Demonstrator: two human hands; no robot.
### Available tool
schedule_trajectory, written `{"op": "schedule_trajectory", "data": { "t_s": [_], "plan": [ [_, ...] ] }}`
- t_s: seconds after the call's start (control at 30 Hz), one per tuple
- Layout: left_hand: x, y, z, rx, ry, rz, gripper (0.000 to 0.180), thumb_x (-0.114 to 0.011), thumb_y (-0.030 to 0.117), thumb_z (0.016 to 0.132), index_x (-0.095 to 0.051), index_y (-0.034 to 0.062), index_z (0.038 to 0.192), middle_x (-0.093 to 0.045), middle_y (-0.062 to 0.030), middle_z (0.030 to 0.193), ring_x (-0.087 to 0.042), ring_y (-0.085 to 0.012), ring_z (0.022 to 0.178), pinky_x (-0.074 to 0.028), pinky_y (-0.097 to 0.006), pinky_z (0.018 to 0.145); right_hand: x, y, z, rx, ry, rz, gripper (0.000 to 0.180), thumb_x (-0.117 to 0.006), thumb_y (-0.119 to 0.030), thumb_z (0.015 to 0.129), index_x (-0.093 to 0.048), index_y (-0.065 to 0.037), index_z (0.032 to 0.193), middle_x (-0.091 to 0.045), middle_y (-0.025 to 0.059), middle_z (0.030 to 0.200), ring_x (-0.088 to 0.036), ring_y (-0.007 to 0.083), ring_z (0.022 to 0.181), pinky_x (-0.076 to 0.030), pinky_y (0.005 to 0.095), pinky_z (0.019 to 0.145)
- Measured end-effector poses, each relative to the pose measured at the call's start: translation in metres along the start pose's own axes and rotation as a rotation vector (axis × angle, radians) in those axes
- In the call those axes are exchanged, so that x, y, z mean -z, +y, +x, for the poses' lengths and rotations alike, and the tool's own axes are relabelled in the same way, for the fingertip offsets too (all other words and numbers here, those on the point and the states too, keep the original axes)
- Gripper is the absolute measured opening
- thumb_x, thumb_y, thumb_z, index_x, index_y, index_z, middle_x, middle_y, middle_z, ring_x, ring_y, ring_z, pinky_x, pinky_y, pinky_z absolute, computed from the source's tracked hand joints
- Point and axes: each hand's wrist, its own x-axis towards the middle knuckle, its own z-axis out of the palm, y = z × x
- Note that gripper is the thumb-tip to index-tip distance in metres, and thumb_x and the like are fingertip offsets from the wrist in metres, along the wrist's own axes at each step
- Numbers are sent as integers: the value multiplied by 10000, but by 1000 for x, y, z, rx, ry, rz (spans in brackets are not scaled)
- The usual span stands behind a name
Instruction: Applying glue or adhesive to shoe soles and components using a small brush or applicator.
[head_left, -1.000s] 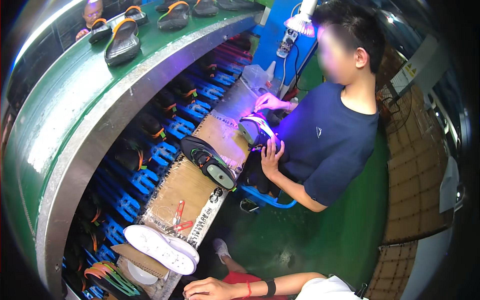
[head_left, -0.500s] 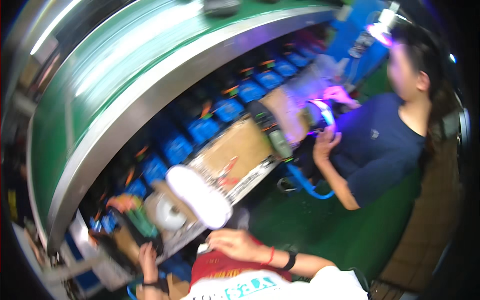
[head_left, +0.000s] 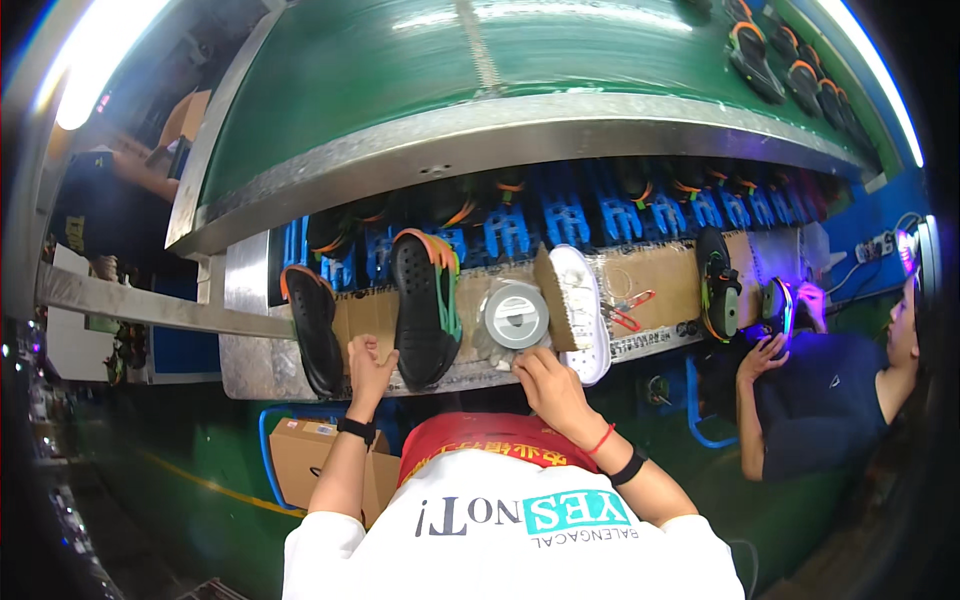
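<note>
My left hand point(head_left: 370, 365) rests with curled fingers at the bench's front edge, against the side of a black shoe with a green and orange strap point(head_left: 425, 310). A second black shoe point(head_left: 312, 325) lies to its left. My right hand point(head_left: 545, 385) sits at the bench edge just below a round grey tin point(head_left: 515, 315), its fingertips hidden from me. A white sole point(head_left: 582, 310) lies right of the tin. Cardboard point(head_left: 665, 280) covers the bench top.
Red-handled scissors point(head_left: 628, 308) lie on the cardboard. A seated co-worker point(head_left: 830, 400) at the right handles a shoe point(head_left: 778, 305) beside a black shoe point(head_left: 718, 285). Blue racks point(head_left: 560, 215) sit under a green conveyor point(head_left: 480, 60) carrying shoes. A cardboard box point(head_left: 305, 455) stands below left.
My view has swung from the co-worker to face the bench squarely. Both my hands have come up to the bench's front edge, the left one beside the black shoe.
</note>
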Motion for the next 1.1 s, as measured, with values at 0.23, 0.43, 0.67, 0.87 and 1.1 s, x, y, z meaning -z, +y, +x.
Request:
{"op": "schedule_trajectory", "data": {
  "t_s": [0.23, 0.43, 0.67, 0.87, 1.1],
  "plan": [
    [-9, -33, 11, 157, -504, -356, 411, -715, 77, 703, -516, -30, 1047, -614, -129, 892, -614, -154, 698, -493, -274, 649, -47, 31, 42, -112, -47, -491, 68, -531, -71, 807, -509, -32, 858, -533, 164, 867, -588, 357, 654, -478, 439, 550],
    [4, -29, 22, 242, -660, -451, 429, -664, 20, 716, -505, -55, 1108, -619, -105, 906, -616, -134, 695, -490, -252, 637, -58, 54, 54, -165, -65, -535, 97, -528, -50, 754, -550, -12, 840, -554, 183, 833, -609, 339, 665, -498, 415, 567],
    [49, 19, 15, 651, -1044, -1259, 525, -550, 275, 816, -434, -14, 1239, -540, -186, 1111, -571, -246, 917, -488, -333, 739, -62, 64, 55, -136, -115, -557, 100, -527, -57, 755, -572, -13, 833, -569, 183, 821, -615, 340, 678, -500, 414, 582],
    [43, 26, 0, 878, -983, -1970, 632, -416, 475, 864, -369, 19, 1299, -438, -233, 1254, -507, -386, 1041, -447, -447, 863, -67, 75, 54, -149, -148, -536, 89, -558, -111, 790, -604, -39, 810, -591, 165, 816, -599, 346, 714, -478, 431, 617],
    [60, 57, -10, 322, -852, -1499, 663, -632, 350, 796, -346, 19, 1294, -439, -184, 1261, -516, -305, 1065, -448, -415, 893, -44, 49, 54, -242, -116, -390, 122, -555, -90, 776, -620, 5, 815, -610, 212, 735, -627, 315, 701, -485, 413, 614]
  ]
}}
